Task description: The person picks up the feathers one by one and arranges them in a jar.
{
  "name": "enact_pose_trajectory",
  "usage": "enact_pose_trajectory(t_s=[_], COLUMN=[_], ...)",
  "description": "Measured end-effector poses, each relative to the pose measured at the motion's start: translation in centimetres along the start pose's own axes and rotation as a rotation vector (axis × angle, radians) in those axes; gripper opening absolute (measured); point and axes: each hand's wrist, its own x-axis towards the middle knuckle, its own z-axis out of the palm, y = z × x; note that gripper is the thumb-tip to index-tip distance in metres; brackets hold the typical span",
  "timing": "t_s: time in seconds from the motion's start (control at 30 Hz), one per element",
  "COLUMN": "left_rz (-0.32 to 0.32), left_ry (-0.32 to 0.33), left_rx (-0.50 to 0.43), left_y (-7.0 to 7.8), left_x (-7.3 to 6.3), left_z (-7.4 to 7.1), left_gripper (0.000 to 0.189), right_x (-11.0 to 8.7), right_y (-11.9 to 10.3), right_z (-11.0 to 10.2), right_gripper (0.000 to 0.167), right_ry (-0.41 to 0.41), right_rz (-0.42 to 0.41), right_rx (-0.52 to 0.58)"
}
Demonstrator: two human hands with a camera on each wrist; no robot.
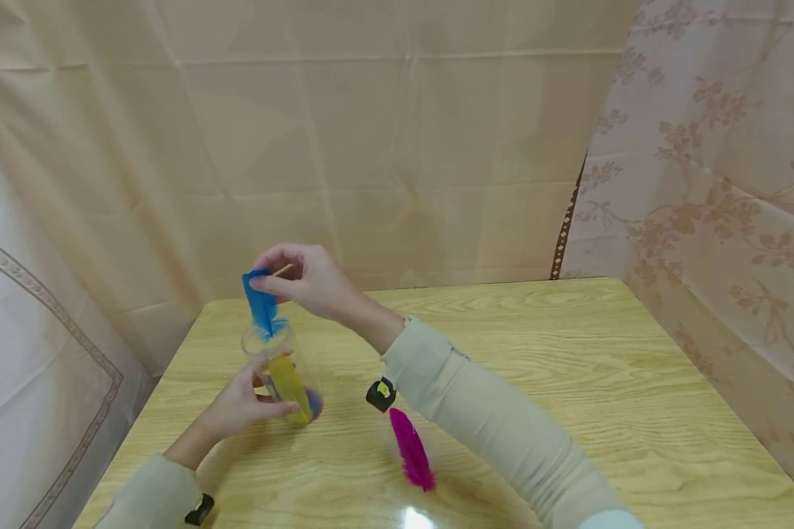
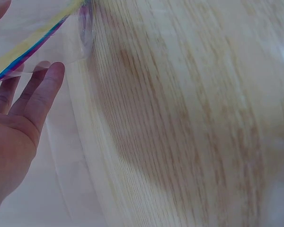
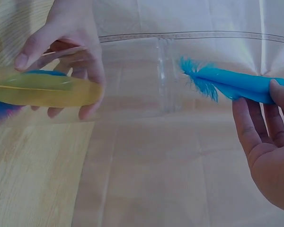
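Note:
My left hand [image 1: 245, 404] grips a clear plastic jar [image 3: 128, 75] around its side, fingers and thumb spread about the wall. Inside the jar leans a yellow feather [image 1: 287, 386], with blue and purple feathers [image 2: 31, 52] beside it, lower down. Over the jar's mouth my right hand [image 1: 311, 283] pinches a bright blue feather [image 3: 246, 85] between thumb and fingers. Its fluffy end points down at the rim, close to the opening. On the table lies a magenta feather [image 1: 410, 450], to the right of the jar and beneath the right forearm.
The wooden table [image 1: 536, 345] carries the jar at its left side. A beige curtain [image 1: 403, 147] hangs behind, with a flowered cloth [image 1: 721, 184] on the right. Small dark wrist cameras [image 1: 381, 394] sit at the sleeves.

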Motion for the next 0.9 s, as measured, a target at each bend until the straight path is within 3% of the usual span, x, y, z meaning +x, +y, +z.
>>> enact_pose_trajectory(t_s=[0.3, 0.6, 0.9], left_rz=[-0.001, -0.023, -0.034], left_ry=[0.003, 0.003, 0.002], left_rx=[0.026, 0.043, 0.041], left_y=[-0.1, -0.1, 0.0], left_x=[0.2, 0.2, 0.2], left_z=[-0.1, 0.0, 0.0], left_gripper=[0.087, 0.086, 0.086], right_x=[-0.3, -0.2, -0.3], right_y=[0.7, 0.9, 1.2], right_z=[0.0, 0.0, 0.1], right_gripper=[0.015, 0.014, 0.014], right_ry=[-0.047, -0.014, -0.040], right_rz=[0.007, -0.008, -0.014], right_rx=[-0.060, -0.103, -0.096])
